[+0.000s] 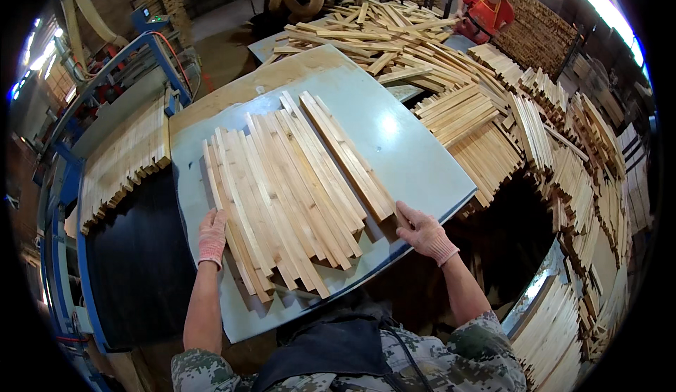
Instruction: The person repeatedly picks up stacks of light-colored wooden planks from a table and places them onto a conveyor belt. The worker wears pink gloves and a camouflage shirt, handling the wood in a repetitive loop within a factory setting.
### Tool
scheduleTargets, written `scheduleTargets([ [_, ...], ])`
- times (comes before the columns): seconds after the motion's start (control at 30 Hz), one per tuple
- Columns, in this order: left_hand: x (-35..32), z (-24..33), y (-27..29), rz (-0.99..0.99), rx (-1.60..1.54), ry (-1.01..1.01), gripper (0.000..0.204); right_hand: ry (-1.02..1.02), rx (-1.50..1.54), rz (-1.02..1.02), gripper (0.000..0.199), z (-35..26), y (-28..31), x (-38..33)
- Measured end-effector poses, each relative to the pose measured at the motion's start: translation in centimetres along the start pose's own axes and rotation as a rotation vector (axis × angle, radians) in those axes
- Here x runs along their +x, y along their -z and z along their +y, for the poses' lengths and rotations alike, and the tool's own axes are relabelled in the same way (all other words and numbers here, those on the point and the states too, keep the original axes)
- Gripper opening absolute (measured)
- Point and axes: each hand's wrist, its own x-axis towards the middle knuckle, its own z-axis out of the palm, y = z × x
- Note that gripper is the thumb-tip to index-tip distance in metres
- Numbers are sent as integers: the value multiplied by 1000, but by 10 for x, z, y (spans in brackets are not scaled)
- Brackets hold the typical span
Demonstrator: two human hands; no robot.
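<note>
A row of pale wooden strips (282,195) lies side by side on a light blue-grey tabletop (405,149), their near ends uneven. A narrower group of wooden strips (345,154) lies to its right, split off by a slanting gap. My left hand (212,237), in a pinkish knit glove, is closed against the left edge of the row near its front. My right hand (425,234), gloved alike, grips the near end of the right-hand group, thumb toward me. Some fingertips of both hands are hidden by the wood or turned away.
At left, a blue-framed machine (162,61) stands by a dark belt (134,265) and more lined-up strips (123,170). Loose strips (380,36) heap up beyond the table. Stacked strips (472,128) line the right. A person in red (486,12) is at the far right.
</note>
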Motion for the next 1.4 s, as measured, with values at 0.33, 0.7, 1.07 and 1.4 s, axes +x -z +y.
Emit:
scheduleTargets([
  [0.33,-25,-12,-5,101,-110,-126,54,70,58,-108,82,-41,-3,53],
  [0.7,-56,-1,-17,297,71,-357,39,-88,318,24,74,-12,-23,169],
  [1.07,-53,-14,-21,346,308,-433,45,-149,-335,173,71,-95,-73,281],
  [1.4,-50,6,-18,343,268,-352,48,-94,-339,190,69,-98,-74,274],
])
